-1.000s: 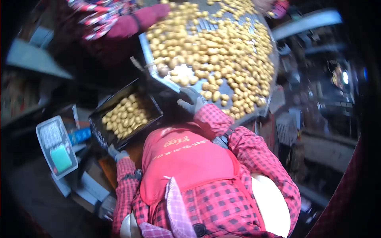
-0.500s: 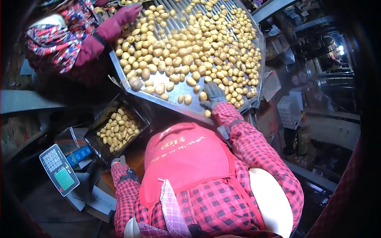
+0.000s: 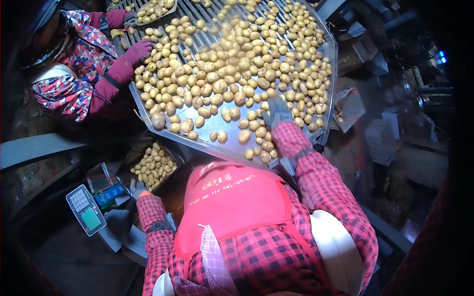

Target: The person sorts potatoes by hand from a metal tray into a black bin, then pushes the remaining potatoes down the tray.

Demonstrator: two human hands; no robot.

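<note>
My right hand (image 3: 279, 112), in a grey glove, rests on the metal sorting table among loose potatoes (image 3: 224, 69). Its fingers are stretched out and touch potatoes beside them, with none grasped. A small group of potatoes (image 3: 264, 143) lies just left of my right wrist, by the table's near edge. Down at the left, my left hand (image 3: 137, 189) is at the near edge of a black-lined box, its partly visible fingers apart. Inside the box is a heap of potatoes (image 3: 155, 166).
Across the table's left side a co-worker's purple-gloved hand (image 3: 139, 51) touches potatoes; their other hand is by a filled scoop-like tray (image 3: 155, 11). A digital scale display (image 3: 86, 209) stands left of the box. A white bag (image 3: 349, 109) hangs at the table's right edge.
My right hand has moved among the potatoes, and more of them now lie near the close edge. My left hand has shifted along the box's edge. The co-worker's hand has drawn back left.
</note>
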